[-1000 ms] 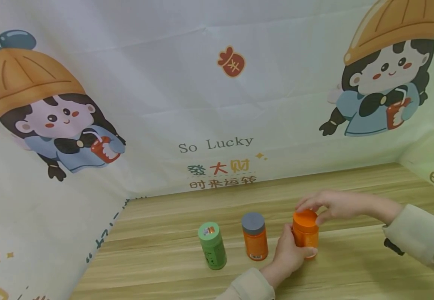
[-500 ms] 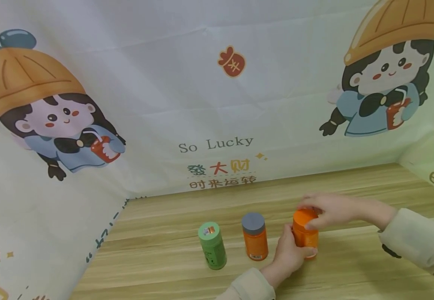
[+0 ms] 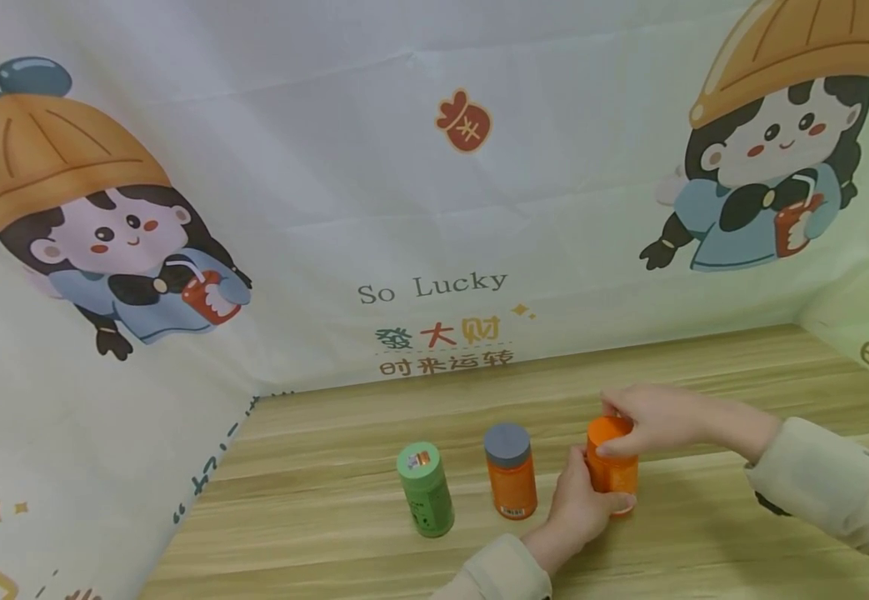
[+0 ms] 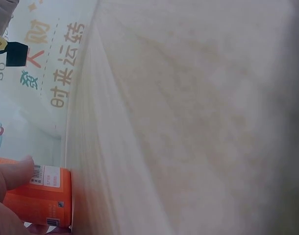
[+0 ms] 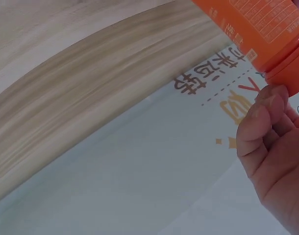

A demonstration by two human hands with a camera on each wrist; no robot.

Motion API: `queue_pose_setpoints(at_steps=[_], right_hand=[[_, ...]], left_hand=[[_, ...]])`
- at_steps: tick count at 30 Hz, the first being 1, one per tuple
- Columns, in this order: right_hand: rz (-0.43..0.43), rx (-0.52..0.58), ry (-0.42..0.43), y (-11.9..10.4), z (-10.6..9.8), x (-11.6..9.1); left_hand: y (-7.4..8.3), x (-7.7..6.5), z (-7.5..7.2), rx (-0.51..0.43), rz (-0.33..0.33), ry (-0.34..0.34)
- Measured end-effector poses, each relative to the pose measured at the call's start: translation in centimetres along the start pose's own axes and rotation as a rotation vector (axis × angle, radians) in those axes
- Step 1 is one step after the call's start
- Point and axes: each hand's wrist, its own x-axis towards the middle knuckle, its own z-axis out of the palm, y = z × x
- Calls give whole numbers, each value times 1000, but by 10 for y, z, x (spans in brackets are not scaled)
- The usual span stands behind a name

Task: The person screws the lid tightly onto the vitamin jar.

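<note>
My left hand (image 3: pixel 580 504) grips the body of an orange plastic jar (image 3: pixel 619 478) that stands upright on the table. In the left wrist view, its thumb lies across the jar (image 4: pixel 56 200) near a barcode label. From above, my right hand (image 3: pixel 666 419) holds the orange lid (image 3: pixel 605 431), with thumb at the near edge and fingers behind, partly hidden. In the right wrist view, curled fingertips (image 5: pixel 274 100) touch the rim of the lid (image 5: pixel 292 73), which sits on the jar (image 5: pixel 260 29). Whether its threads are engaged I cannot tell.
Left of my hands stands an orange jar with a grey lid (image 3: pixel 511 473). Farther left is a green jar (image 3: pixel 427 492) with a sticker on top. Wood-grain covers the table (image 3: pixel 314 500), and a printed cloth (image 3: pixel 314 208) rises behind and along both sides.
My right hand has shifted slightly left and turned over the lid, its thumb moving from the right side to the near edge. My left hand and all the jars keep their places.
</note>
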Motion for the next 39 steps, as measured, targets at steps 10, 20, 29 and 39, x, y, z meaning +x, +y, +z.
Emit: queue_pose_setpoints(at_steps=[10, 20, 29, 39], right_hand=[[97, -16, 183, -4, 20, -1], [202, 4, 241, -11, 28, -6], [181, 65, 88, -8, 16, -5], [189, -80, 57, -15, 12, -4]], left_hand=[[-1, -2, -2, 83, 61, 38], [0, -4, 1, 96, 76, 56], [-1, -2, 2, 90, 58, 49], [4, -2, -9, 124, 27, -28]])
